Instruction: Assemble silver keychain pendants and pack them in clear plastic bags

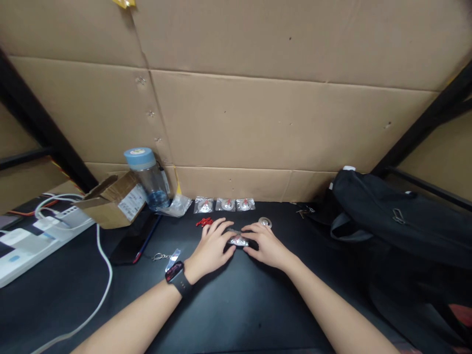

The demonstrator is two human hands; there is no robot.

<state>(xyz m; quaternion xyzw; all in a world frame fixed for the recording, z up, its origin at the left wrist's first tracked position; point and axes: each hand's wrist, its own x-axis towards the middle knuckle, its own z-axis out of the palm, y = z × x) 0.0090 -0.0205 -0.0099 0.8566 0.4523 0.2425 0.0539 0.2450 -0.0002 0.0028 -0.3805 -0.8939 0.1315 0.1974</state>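
Note:
Low over the black table, a small clear plastic packet [239, 240] with a shiny metal piece inside sits between both hands. My left hand [211, 246], with a dark watch at the wrist, has its fingertips and thumb closed at the packet's left edge. At the right edge, the fingers and thumb of my right hand [268, 244] close in the same way. The fingers partly hide the packet. A loose metal ring-shaped disc [265, 222] lies just beyond my right fingers. Beyond my left fingers is a small heap of red pieces [205, 221].
Three bagged metal discs [225, 204] lie in a row by the cardboard wall [236, 123]. At left are a blue-lidded bottle [147, 179], an open box [110, 204], a phone [134, 241], a keyring [162, 256] and a power strip [40, 236]. A black backpack [398, 221] stands right.

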